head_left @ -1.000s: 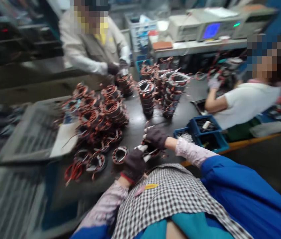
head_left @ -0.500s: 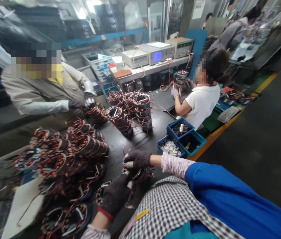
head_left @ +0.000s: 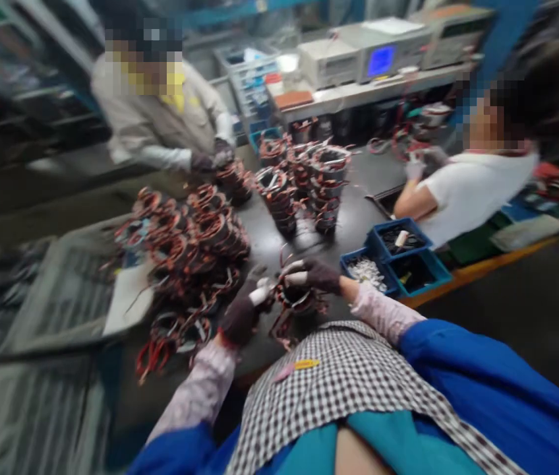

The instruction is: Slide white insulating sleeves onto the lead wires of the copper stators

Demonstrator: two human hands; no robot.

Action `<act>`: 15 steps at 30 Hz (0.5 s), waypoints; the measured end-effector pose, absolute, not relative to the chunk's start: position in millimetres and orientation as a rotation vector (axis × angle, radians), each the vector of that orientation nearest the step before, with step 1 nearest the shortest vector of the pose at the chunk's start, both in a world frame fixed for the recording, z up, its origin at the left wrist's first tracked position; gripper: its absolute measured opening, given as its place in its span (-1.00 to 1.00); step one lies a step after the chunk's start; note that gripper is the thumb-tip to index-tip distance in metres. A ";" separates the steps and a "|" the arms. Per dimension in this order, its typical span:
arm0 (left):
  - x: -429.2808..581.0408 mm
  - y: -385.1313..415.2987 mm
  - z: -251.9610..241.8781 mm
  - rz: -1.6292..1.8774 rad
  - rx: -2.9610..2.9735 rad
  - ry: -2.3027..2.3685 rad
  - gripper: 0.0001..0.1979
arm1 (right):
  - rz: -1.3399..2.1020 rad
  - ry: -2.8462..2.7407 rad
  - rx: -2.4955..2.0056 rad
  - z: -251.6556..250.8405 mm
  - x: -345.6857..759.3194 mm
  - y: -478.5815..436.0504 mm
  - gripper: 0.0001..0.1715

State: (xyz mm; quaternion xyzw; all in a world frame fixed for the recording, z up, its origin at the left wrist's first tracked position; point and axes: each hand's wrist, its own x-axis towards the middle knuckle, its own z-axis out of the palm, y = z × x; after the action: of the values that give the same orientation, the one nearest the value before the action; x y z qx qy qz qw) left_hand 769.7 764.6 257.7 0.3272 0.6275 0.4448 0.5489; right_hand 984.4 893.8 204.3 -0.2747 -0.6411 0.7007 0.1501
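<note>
A round motor stator with copper windings [head_left: 296, 300] sits on the dark table close to the checkered apron. My right hand [head_left: 309, 274], in a dark glove with pale fingertips, is closed at its far rim, by a thin upright wire. My left hand [head_left: 246, 307], gloved the same way, is at the stator's left edge with its fingers drawn together. Blur hides what those fingers pinch. Left of my left hand, stators are piled in stacks [head_left: 185, 244].
More stator stacks [head_left: 326, 188] stand at mid-table. Blue bins [head_left: 401, 234] with small parts are at the right, and a white sheet [head_left: 128, 300] lies at the left. One person [head_left: 161, 125] handles stators across the table; another [head_left: 482, 178] works by the test instruments [head_left: 378, 59].
The view has shifted, bringing trays at the left into sight. My left hand has moved from in front of the stator to its left side. My right hand stays at its far rim.
</note>
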 end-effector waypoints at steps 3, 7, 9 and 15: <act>782.7 772.6 244.9 1.151 0.674 1.434 -0.30 | 1.990 -1.757 -0.762 225.8 989.1 893.3 -0.38; 802.4 787.9 223.8 1.129 0.682 1.086 -0.46 | 1.873 -1.781 -0.867 236.3 987.7 890.8 -0.44; 804.7 792.3 216.4 1.125 0.676 1.053 -0.38 | 1.860 -1.703 -0.955 234.3 996.9 886.6 -0.42; 791.1 799.8 193.2 1.347 0.648 1.647 -0.21 | 1.285 -1.400 -1.706 209.0 1084.1 899.3 -0.56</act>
State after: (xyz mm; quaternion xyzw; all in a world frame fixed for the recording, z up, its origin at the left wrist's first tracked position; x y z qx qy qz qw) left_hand 791.1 799.8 193.2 0.2611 0.6640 0.5430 0.4429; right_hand 1084.1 899.3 209.0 -0.6395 -0.5246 0.4815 0.2897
